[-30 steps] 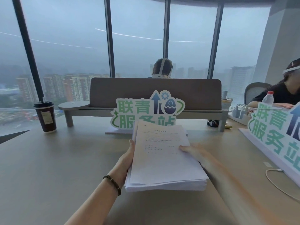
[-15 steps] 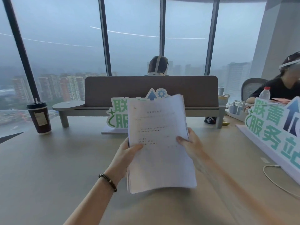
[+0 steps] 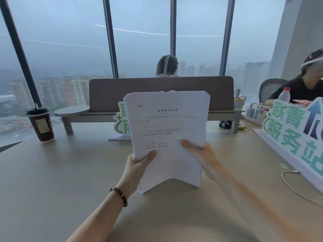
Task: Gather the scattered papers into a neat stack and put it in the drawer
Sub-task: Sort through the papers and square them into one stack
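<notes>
A thick stack of white printed papers [image 3: 167,123] stands upright on its lower edge on the beige table [image 3: 52,180], bowed upward in the middle of that edge. My left hand [image 3: 138,165] grips the stack's lower left side, thumb across the front sheet. My right hand [image 3: 201,152] grips the lower right side, thumb on the front. The sheets' top edges are slightly uneven. No drawer is in view.
A dark paper coffee cup [image 3: 41,124] stands at the left. A green-and-white sign [image 3: 122,123] is behind the stack, another sign [image 3: 293,130] at the right with a white cable [image 3: 293,187]. A grey divider [image 3: 160,93] crosses the table; two people sit beyond.
The stack lay flat on the table a second ago; both hands have tilted it up to vertical and set its lower edge on the table.
</notes>
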{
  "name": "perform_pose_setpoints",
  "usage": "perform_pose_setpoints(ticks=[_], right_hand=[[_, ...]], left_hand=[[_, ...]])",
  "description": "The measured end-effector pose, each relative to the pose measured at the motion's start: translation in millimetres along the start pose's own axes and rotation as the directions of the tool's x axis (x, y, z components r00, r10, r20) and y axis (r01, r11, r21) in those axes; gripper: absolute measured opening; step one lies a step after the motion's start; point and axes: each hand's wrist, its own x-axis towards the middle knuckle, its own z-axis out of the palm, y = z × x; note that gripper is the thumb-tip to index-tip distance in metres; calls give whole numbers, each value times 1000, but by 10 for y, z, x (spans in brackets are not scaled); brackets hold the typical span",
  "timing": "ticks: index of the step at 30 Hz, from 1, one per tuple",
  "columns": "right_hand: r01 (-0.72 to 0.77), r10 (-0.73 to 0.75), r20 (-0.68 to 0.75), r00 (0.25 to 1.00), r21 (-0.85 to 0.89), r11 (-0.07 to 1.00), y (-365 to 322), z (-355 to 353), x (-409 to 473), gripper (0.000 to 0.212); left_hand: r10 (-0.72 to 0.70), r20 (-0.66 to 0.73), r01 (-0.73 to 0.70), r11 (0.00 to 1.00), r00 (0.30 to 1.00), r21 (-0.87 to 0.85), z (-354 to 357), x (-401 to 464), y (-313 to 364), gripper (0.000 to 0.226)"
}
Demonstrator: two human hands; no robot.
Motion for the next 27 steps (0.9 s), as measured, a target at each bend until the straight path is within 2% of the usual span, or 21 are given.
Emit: perform_pose_setpoints(ticks=[4,8,11,15,17,19,22,24,27], right_hand=[[73,-76,-12,997,-194,978,-23,-23,24,18],[153,-164,-59,985,-161,975,-29,-17,42,12],[150,-164,-81,983,-155,976,99,33,-3,14],[166,-202,-56,978,-388,907,137,-8,-10,18],[122,-174,-77,982,-448,886,76,-68,49,28],[59,-81,-51,995,-340,939,27,-120,69,23],[-116,115,40,993,12,993,-5,-108,77,16],[-158,158,7,987,33,987,-13,-78,113,6],[-205,207,-82,975,25,978,26,-52,179,10]], left_hand=[[76,22,-78,991,997,113,-24,42,35,10],[123,21,-125,988,992,93,2,48,58,7],[66,28,-68,995,997,69,63,11,-2,8],[28,68,-37,991,997,129,8,53,28,13],[-11,148,-7,992,989,124,-77,98,114,20],[-115,246,102,993,962,63,-159,111,192,27],[-229,295,231,972,928,27,-222,125,276,42],[-268,303,288,957,915,-23,-212,148,330,46],[-253,349,366,877,903,-312,-163,144,414,44]])
